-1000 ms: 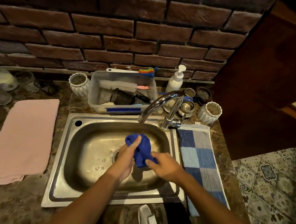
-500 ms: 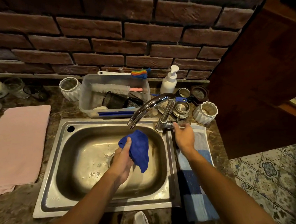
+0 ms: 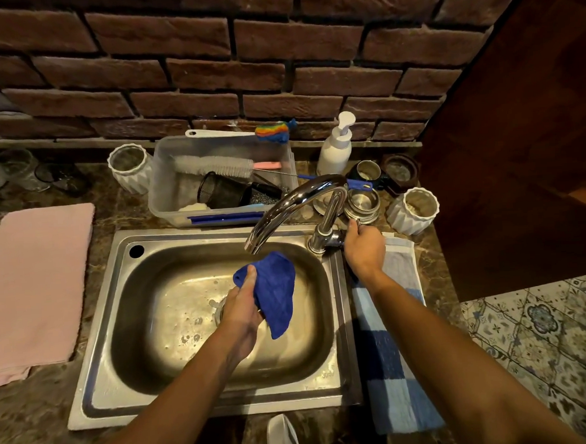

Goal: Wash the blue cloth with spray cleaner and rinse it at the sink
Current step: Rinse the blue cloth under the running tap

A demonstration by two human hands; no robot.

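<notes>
- Over the sink [image 3: 97, 334], the blue cloth [image 3: 276, 290] is gripped by the left hand [image 3: 243, 306] (below the spout).
- At 2 o'clock, the faucet handle [image 3: 336, 236] is grasped by the right hand [image 3: 364, 248].

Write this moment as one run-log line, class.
stage: rinse setup | left hand: holds cloth under spout | right hand: grips tap handle | water: none visible | sink: wet

Sink [image 3: 97, 337]: brushed stainless steel, dull sheen, water-spotted; faucet [image 3: 294, 201]: polished chrome, mirror-glossy. Blue cloth [image 3: 276, 290]: soft napped fabric, matt; pink towel [image 3: 33, 286]: matt terry. Bin [image 3: 167, 181]: translucent plastic; wall [image 3: 208, 66]: rough matt brick; countertop [image 3: 30, 422]: polished mottled stone.
</notes>
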